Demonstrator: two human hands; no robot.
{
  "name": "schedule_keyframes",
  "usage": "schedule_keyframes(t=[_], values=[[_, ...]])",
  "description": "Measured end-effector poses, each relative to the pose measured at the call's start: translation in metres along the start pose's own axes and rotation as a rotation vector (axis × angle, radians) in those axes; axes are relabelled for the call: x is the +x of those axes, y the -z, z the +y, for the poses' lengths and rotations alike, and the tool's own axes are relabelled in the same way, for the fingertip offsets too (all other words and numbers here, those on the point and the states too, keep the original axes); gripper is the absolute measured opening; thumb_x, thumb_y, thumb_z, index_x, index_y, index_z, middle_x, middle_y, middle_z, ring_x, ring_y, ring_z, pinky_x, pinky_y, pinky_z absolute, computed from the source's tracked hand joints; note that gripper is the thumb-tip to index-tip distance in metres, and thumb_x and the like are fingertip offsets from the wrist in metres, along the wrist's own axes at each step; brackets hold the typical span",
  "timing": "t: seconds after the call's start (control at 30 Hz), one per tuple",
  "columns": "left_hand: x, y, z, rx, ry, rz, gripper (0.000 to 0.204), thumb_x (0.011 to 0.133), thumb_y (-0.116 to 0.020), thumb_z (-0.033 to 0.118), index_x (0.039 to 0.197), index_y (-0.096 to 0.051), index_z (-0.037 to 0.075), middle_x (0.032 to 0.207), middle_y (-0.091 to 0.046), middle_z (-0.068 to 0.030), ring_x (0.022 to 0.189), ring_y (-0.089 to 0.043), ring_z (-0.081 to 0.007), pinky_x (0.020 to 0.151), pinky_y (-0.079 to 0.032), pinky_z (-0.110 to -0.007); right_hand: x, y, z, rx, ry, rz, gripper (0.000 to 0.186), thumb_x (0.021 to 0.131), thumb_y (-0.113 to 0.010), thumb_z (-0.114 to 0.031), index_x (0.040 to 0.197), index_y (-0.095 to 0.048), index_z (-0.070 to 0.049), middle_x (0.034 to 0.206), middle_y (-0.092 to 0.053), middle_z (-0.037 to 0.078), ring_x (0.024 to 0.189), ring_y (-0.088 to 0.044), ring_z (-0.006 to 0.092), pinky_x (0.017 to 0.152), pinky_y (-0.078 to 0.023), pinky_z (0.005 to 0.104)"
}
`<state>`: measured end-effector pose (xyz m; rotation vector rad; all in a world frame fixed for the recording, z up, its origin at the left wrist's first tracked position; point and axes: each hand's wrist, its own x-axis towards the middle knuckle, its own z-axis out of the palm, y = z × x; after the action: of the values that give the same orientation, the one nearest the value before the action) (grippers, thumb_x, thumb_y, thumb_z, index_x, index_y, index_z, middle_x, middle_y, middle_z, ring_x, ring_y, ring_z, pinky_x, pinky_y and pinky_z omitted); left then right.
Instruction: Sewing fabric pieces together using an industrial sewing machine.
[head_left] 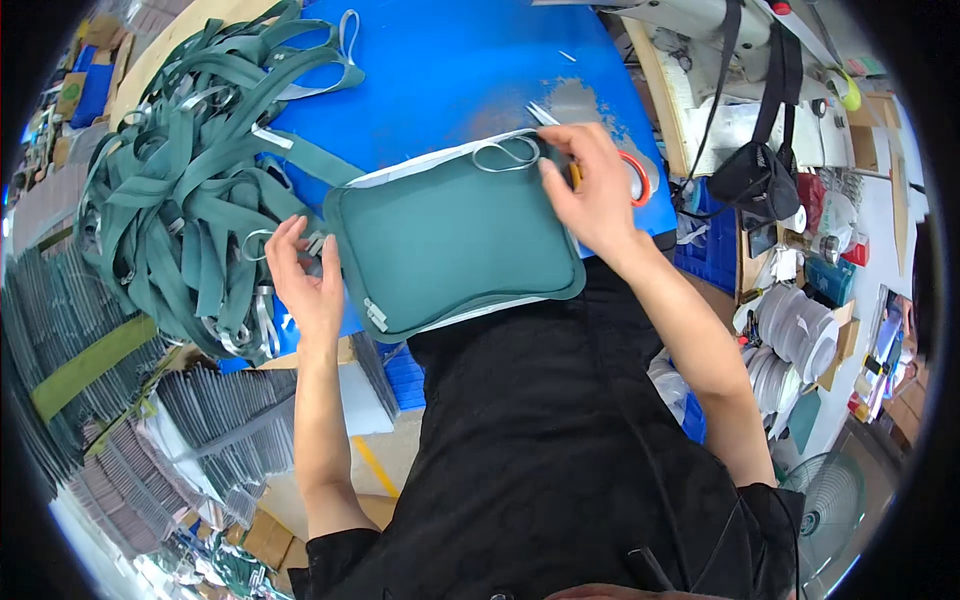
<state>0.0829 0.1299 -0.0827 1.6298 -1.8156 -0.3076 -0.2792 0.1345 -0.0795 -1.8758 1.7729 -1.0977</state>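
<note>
A dark green fabric panel (pixel 455 240) with rounded corners, a raised rim and a white edge lies before me, with a zipper pull (pixel 375 315) at its lower left corner. A thin pale loop (pixel 505 154) rests on its far edge. My right hand (pixel 595 190) is at the far right corner, closed around scissors (pixel 640 180) with orange handles; its thumb is near the rim, and the blade tips show past the fingers. At the panel's left side, my left hand (pixel 308 285) has thumb and fingers apart, close to a heap of green zipper strips (pixel 200 190).
The blue tabletop (pixel 430 60) has a worn grey patch at the right. A sewing machine (pixel 700 25) stands at the far right with a black bag (pixel 755 180) hanging there. Stacks of grey-green pieces (pixel 215 420) fill the lower left. A fan (pixel 825 510) is at lower right.
</note>
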Motion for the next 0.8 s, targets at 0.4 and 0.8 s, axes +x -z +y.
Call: schedule_keyframes(t=[0.4, 0.8], values=[[-0.094, 0.059, -0.063, -0.029, 0.345, 0.525, 0.014, 0.095, -0.067, 0.001, 0.109, -0.07, 0.002, 0.104, -0.067, -0.0082, 0.088, -0.062, -0.0153, 0.075, -0.051, -0.029, -0.006, 0.001, -0.001, -0.334, 0.459, -0.397, 0.026, 0.085, -0.072, -0.013, 0.11, -0.076, -0.012, 0.121, -0.07, 0.004, 0.121, -0.061, 0.0278, 0.106, -0.044, 0.0468], [-0.292, 0.018, -0.208, 0.431, 0.369, -0.152, 0.037, 0.086, -0.073, 0.005, 0.123, -0.065, 0.004, 0.124, -0.066, -0.0239, 0.117, -0.061, -0.0455, 0.098, -0.052, -0.053, -0.006, -0.013, -0.066, -0.037, 0.422, -0.335, 0.024, 0.087, -0.072, -0.003, 0.11, -0.075, -0.008, 0.12, -0.07, 0.007, 0.111, -0.064, 0.0278, 0.096, -0.047, 0.0386]])
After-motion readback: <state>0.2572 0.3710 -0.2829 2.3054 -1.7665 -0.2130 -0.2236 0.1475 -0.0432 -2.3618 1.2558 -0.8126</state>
